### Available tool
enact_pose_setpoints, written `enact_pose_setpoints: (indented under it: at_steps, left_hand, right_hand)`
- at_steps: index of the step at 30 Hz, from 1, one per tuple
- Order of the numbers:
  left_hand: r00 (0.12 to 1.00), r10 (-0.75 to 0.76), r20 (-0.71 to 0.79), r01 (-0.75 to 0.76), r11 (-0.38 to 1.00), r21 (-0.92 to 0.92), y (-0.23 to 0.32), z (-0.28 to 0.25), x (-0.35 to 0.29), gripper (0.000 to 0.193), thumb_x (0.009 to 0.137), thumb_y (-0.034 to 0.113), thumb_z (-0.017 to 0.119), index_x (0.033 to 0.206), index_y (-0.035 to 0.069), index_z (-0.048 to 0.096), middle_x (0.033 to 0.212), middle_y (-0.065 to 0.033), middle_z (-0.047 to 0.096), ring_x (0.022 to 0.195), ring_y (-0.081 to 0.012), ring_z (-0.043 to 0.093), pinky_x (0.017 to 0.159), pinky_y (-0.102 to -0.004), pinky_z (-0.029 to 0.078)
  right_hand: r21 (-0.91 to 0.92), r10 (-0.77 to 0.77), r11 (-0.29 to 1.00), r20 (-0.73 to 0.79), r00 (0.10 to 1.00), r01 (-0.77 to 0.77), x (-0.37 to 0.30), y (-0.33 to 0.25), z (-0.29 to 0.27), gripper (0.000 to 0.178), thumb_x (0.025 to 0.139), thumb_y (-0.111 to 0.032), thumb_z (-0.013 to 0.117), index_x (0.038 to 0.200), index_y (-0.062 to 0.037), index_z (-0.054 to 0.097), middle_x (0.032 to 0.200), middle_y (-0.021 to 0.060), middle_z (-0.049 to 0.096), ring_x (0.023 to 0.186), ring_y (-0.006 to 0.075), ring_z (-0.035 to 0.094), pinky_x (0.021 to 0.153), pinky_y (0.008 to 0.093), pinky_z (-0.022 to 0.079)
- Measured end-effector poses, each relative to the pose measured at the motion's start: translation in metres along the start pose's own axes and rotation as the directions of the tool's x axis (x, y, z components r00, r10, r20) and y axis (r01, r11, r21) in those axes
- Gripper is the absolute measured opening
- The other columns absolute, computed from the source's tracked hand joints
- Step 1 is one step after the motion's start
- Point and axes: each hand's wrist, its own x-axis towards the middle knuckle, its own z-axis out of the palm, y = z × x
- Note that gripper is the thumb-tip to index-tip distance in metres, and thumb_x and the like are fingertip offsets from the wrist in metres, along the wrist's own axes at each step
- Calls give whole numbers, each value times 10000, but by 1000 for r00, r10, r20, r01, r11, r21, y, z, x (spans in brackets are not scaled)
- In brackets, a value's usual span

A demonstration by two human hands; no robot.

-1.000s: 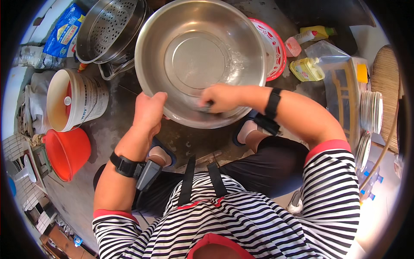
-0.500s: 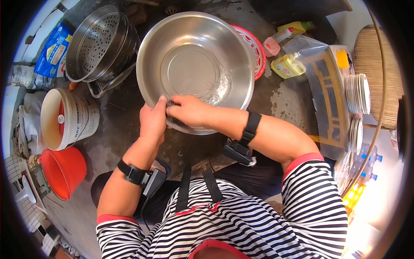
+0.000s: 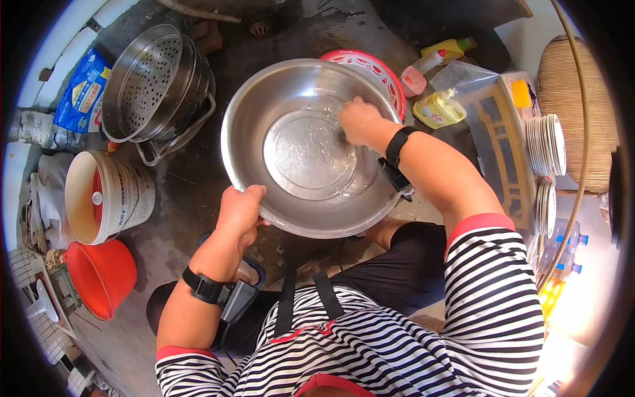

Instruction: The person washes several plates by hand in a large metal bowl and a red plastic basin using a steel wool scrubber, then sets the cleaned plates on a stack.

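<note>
A wide stainless steel basin (image 3: 250, 126) is in front of me, wet inside, with a little water on its bottom. My left hand (image 3: 241, 208) is closed on its near-left rim, thumb on top. Inside the basin, at the upper right of the wall, is my right hand (image 3: 361, 122), its fingers curled in. A small dark bit shows under those fingers, but what they hold is mostly hidden. Behind the basin, partly covered by it, lies a red and white patterned basin (image 3: 370, 65).
At left stand a steel steamer pot (image 3: 147, 83), a white bucket (image 3: 126, 198) and a red bucket (image 3: 106, 274). At right are a yellow bottle (image 3: 439, 110), a pink bottle (image 3: 414, 81) and stacked plates (image 3: 546, 144). A drain (image 3: 261, 29) is set in the far floor.
My right hand has gone from the near-left rim to the upper right inside wall. The basin has shifted nearer and slightly right. My left hand has stayed at the rim, a little lower.
</note>
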Motion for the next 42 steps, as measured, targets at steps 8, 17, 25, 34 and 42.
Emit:
enact_pose_setpoints:
  at_steps: [8,17,25,34,42]
  left_hand:
    - [999,-31,29,31,999,-18,-6,-7,4,247,859,95,525,1019,-93,541,789,-146,614,557,-204,583,440,-292,470]
    - [999,-22,28,22,1000,-17,-7,-10,17,194,855,101,532,979,-45,558,770,-113,620,533,-186,569,437,-297,450]
    - [994,27,-102,-29,999,-15,1,-25,16,227,839,103,520,975,-74,563,805,-140,612,569,-207,574,437,-297,450]
    - [998,-54,39,54,998,-11,1,-21,-1,269,848,82,503,1045,-97,538,857,-149,624,595,-214,620,435,-280,506]
    - [991,-125,36,114,968,222,7,-57,-20,269,843,119,532,984,-107,567,815,-149,623,579,-209,617,428,-285,502]
  right_hand:
    - [140,219,970,-166,962,-197,29,-24,6,199,825,-71,557,974,-14,676,1006,198,658,1018,324,616,846,440,505]
    - [957,-164,240,-124,979,161,46,-134,0,450,757,-249,728,1128,-28,602,1003,144,658,944,251,618,827,363,482]
    - [405,-452,873,458,765,273,-28,-39,-1,313,718,-166,665,1002,-36,672,978,142,660,930,286,609,837,375,473]
    - [231,179,961,-94,979,-154,-54,40,-15,342,706,-154,611,1027,-55,677,1141,111,592,1117,318,507,907,416,458]
    - [906,227,231,303,925,-354,-52,49,41,367,636,-253,737,907,-24,647,801,100,639,716,212,623,544,363,507]
